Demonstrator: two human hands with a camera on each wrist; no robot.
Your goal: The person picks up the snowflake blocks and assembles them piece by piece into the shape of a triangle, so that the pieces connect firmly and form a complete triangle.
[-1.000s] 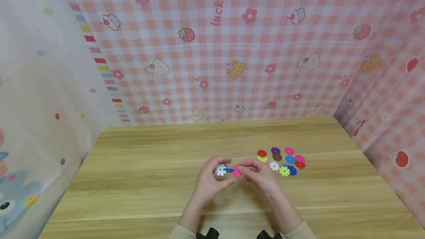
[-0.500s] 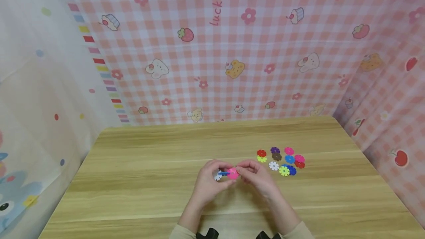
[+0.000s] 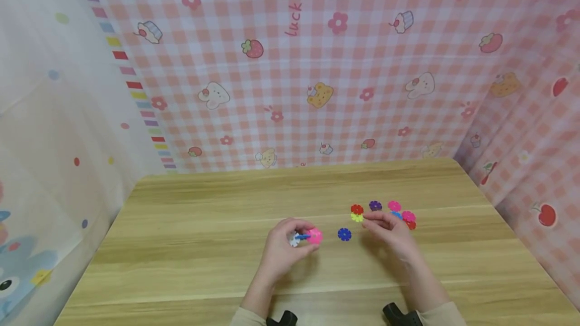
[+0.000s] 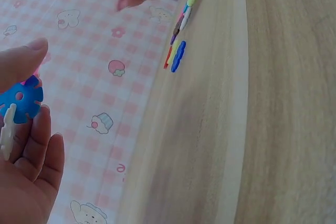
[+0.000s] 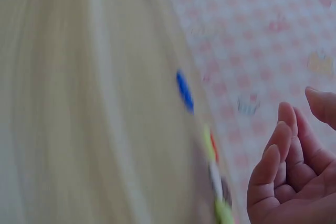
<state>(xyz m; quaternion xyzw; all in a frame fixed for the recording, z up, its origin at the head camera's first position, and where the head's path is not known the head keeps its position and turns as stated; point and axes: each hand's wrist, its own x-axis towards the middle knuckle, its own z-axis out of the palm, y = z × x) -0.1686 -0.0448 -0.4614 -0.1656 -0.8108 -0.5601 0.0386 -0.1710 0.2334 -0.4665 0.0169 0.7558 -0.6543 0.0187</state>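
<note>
My left hand point(image 3: 286, 248) grips a small chain of joined notched plastic discs between thumb and fingers. In the head view it has a white disc point(image 3: 294, 239), a light blue disc point(image 3: 302, 237) seen edge-on and a pink disc point(image 3: 314, 236). The left wrist view shows the light blue disc point(image 4: 21, 100) face-on, with the white disc point(image 4: 7, 132) slotted into it. Nothing is held by my right hand point(image 3: 395, 237), which hovers over the loose discs, thumb apart from loosely bent fingers. A dark blue disc point(image 3: 344, 234) lies flat on the table between the hands.
Loose discs lie at the right on the wooden table point(image 3: 204, 265): a red disc point(image 3: 357, 209), a yellow disc point(image 3: 357, 217), a purple disc point(image 3: 375, 206), a pink disc point(image 3: 394, 206) and others partly hidden by my right hand. Checked cloth point(image 3: 281, 64) hangs behind.
My right hand has left the joined discs and moved right, over the loose ones. The dark blue disc now shows on the table where that hand was. My left hand keeps its hold.
</note>
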